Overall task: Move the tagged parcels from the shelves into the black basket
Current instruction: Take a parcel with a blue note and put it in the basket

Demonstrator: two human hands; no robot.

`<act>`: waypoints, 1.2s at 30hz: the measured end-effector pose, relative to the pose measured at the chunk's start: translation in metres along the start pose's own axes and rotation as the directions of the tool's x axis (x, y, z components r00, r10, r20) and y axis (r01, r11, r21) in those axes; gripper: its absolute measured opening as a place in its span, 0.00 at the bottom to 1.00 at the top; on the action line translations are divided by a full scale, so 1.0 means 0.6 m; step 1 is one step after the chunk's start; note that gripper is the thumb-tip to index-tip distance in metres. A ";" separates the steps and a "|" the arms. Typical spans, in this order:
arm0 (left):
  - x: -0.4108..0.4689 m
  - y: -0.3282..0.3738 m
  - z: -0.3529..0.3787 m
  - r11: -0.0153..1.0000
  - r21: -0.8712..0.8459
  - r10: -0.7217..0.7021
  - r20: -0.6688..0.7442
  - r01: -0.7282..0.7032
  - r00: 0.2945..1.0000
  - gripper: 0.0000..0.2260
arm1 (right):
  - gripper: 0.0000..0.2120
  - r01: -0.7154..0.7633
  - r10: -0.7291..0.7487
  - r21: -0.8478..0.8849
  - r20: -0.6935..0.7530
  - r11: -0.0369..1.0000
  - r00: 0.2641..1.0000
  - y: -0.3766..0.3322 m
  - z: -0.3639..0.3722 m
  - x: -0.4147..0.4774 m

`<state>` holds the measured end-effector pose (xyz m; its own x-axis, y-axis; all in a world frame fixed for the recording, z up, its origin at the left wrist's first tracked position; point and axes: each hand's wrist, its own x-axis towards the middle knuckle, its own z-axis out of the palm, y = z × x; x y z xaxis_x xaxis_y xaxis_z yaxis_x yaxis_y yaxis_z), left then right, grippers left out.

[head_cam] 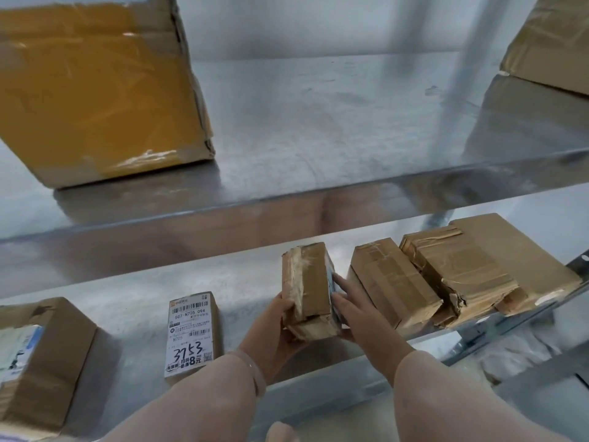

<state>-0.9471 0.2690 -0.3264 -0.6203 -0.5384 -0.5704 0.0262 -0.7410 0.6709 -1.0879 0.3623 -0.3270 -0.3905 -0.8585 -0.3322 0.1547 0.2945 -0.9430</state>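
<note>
A small taped cardboard parcel (310, 288) stands tilted on the lower metal shelf (134, 301), with a label partly visible on its right side. My left hand (280, 333) grips its near left corner and my right hand (360, 317) presses against its right side. To the left lies a parcel with a white barcode tag (191, 334) marked 3753. Another labelled box (41, 362) sits at the far left. The black basket is not in view.
Several plain cardboard parcels (395, 282) (455, 275) lie stacked to the right on the lower shelf. On the upper shelf (318, 122) stands a large box with yellow tape (95, 90) at left and another box (551, 43) at right.
</note>
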 end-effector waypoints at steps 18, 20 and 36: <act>-0.111 0.000 -0.011 0.684 0.526 0.603 -0.018 -0.506 0.797 0.31 | 0.28 0.506 -0.517 -0.505 0.132 0.699 0.846 -0.028 0.052 -0.056; -0.142 -0.013 -0.014 0.615 0.576 0.678 -0.036 -0.539 0.734 0.29 | 0.27 0.534 -0.511 -0.460 0.186 0.709 0.839 -0.031 0.059 -0.070; -0.433 -0.224 -0.113 0.621 0.613 0.783 -0.462 -0.488 0.417 0.25 | 0.30 0.805 -0.464 -0.284 0.698 0.521 0.546 0.011 0.188 -0.254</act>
<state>-0.7363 0.4811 -0.3006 0.1244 -0.9898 0.0687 -0.1620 0.0481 0.9856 -0.9248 0.4477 -0.2804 0.3480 -0.8983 0.2682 -0.4919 -0.4186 -0.7634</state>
